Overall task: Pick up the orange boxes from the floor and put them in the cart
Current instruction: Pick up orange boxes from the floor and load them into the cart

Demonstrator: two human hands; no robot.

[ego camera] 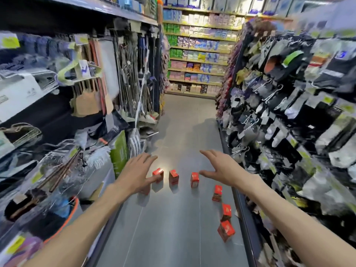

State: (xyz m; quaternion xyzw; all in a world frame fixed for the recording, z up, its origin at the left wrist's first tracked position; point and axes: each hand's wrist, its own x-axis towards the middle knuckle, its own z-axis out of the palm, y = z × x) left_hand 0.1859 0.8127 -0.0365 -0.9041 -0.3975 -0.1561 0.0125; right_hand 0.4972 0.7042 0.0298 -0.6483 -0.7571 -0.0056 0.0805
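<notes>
Several small orange boxes stand on the grey aisle floor. One box (158, 174) is by my left thumb, another (173, 177) stands beside it, and a third (194, 179) is just left of my right thumb. More boxes trail toward the right shelf: one (217, 193), one (226, 211) and the nearest (226, 230). My left hand (137, 171) reaches forward above the floor with its fingers spread and nothing in it. My right hand (221, 167) is also stretched out, open and holding nothing. No cart shows in view.
Shelving with mops, brooms and bags (77, 112) lines the left side. Racks of hanging socks and gloves (289, 103) line the right. The grey floor (183, 132) runs ahead to a far shelf of packaged goods (198, 54).
</notes>
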